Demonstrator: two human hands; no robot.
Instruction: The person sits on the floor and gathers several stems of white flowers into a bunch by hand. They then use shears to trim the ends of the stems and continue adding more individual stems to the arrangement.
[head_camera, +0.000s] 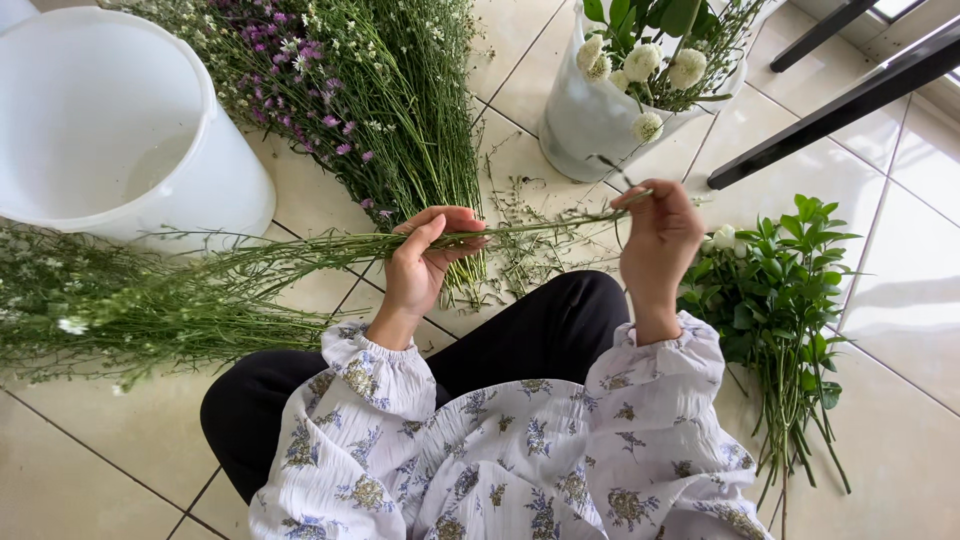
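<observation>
I am sitting on the tiled floor (910, 420) with one bunch of thin green stems (300, 255) stretched across my lap, and I take that bunch as my landmark. My left hand (420, 265) is curled around the bunch near its cut ends, thumb over the top and fingers wrapped beneath, holding it level; the flowering tips trail away to my left, small white blooms scattered through them. My right hand (655, 240) is closed in a pinch on the far end of a single stem (560, 218) that runs out of the bunch toward my right, fingertips pressed together at its tip. Beyond the bunch I count two containers. One white bucket (215, 170) stands above its flowering end, and I can see only a little water at its bottom, nothing else inside. One white wrapped pot (585, 125) stands beyond the cut ends, holding about five round cream flower heads (645, 62) among green leaves. Between those two containers lies one loose sheaf of purple and white wildflowers (340, 90), its stems pointing toward the bunch and reaching just behind my left hand. To the right of the cut ends, past my right hand, one leafy green bundle (785, 290) lies on the tiles, with a white bud at its upper end. Short trimmings (525, 235) are scattered on the floor just beyond the bunch.
</observation>
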